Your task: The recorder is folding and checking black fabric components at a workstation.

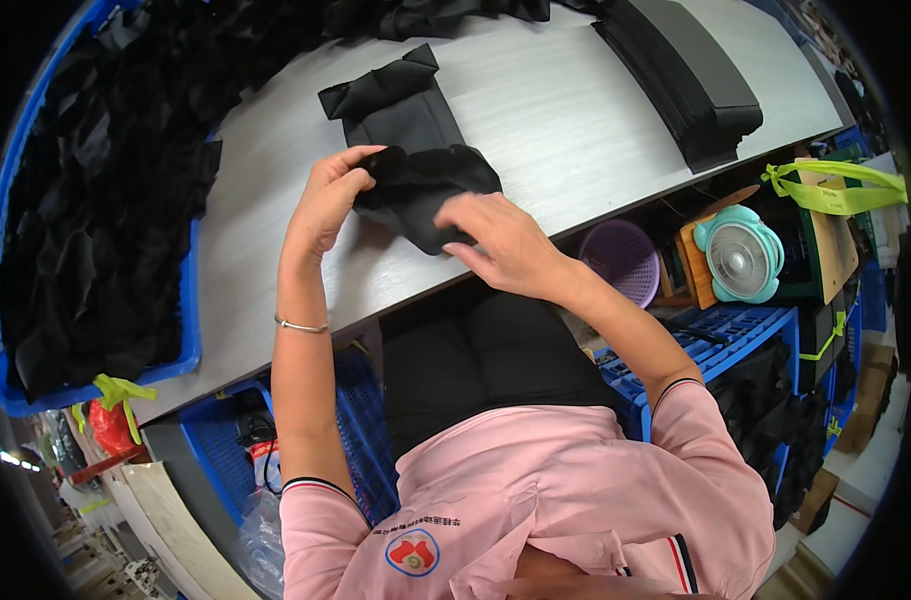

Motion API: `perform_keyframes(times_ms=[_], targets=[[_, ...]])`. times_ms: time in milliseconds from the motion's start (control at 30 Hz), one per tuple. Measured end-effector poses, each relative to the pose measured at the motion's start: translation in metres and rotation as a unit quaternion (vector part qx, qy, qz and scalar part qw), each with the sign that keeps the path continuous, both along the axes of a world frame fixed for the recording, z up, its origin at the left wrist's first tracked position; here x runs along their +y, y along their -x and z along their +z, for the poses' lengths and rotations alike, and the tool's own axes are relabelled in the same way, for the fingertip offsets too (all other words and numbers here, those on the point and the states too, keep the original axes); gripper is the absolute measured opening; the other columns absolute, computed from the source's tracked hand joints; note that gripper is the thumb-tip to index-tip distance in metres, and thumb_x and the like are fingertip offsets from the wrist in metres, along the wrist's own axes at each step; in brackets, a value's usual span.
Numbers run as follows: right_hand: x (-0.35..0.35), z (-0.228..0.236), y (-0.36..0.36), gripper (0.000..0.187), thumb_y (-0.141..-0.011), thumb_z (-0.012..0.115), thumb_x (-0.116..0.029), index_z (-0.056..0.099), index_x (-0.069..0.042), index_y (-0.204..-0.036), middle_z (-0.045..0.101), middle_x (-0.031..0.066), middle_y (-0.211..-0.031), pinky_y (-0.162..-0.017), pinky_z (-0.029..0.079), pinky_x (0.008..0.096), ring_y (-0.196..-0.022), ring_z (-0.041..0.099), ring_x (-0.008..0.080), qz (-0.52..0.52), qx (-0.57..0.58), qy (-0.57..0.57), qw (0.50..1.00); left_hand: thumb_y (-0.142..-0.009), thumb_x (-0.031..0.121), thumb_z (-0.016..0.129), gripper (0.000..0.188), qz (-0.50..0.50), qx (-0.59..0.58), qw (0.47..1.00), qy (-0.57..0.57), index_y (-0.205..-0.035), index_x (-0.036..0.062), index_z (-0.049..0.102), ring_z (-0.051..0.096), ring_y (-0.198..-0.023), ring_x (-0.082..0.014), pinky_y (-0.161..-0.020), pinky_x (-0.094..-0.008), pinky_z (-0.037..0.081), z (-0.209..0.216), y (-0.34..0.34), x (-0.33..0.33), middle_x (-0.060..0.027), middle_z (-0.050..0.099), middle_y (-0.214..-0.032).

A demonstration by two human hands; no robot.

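A black fabric piece lies at the near edge of a grey table. My left hand pinches its left end between thumb and fingers. My right hand presses down on its right corner with spread fingers. Behind it on the table rests a folded stack of similar black fabric pieces, touching the one I hold.
A blue crate heaped with black fabric sits at the left. A long black stack lies at the far right of the table. Under the table stand a purple basket, a teal fan and blue crates.
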State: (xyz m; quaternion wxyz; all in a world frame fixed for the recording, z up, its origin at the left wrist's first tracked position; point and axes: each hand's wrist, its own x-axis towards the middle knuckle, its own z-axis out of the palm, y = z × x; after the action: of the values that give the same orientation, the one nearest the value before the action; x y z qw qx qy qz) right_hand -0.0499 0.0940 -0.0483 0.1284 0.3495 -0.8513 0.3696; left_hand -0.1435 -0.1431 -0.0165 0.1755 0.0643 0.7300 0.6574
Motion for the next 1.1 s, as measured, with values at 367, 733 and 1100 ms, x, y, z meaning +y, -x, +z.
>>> perform_keyframes(times_ms=[367,733,1100], targets=[[-0.046,-0.020,-0.010,0.064,-0.087,0.070,-0.040,0.054,0.000,-0.134,0.052,0.0148,-0.142,-0.115,0.031,0.0454,-0.135,0.046,0.0277,0.069,0.065,-0.103,0.990,-0.080,-0.001,0.049,0.044,-0.077,0.055,0.987,0.134,-0.120,0.0015,0.067,0.049,-0.077,-0.0047,-0.069,-0.0206,0.041,0.008,-0.003,0.006,0.0019,0.064,-0.094],[0.160,0.041,0.039,0.049,-0.079,0.077,-0.018,0.060,-0.006,-0.124,0.057,0.0143,-0.134,-0.108,0.037,0.0449,-0.125,0.052,0.0302,-0.426,0.275,-0.163,0.846,-0.081,0.002,0.063,0.048,0.008,0.194,0.953,0.231,-0.130,0.0054,0.061,0.065,-0.089,-0.0197,-0.085,-0.0292,0.049,0.006,-0.030,0.015,-0.0144,0.071,-0.105],[0.292,0.067,0.089,0.038,-0.091,0.065,-0.045,0.076,-0.012,-0.105,0.068,0.0064,-0.111,-0.090,0.050,0.0441,-0.108,0.060,0.0287,-0.558,0.066,-0.196,0.804,-0.088,0.027,0.073,0.049,0.155,0.204,0.946,0.197,-0.127,0.0007,0.062,0.064,-0.111,-0.0251,-0.096,-0.0343,0.047,0.017,-0.051,0.037,-0.0155,0.069,-0.119]])
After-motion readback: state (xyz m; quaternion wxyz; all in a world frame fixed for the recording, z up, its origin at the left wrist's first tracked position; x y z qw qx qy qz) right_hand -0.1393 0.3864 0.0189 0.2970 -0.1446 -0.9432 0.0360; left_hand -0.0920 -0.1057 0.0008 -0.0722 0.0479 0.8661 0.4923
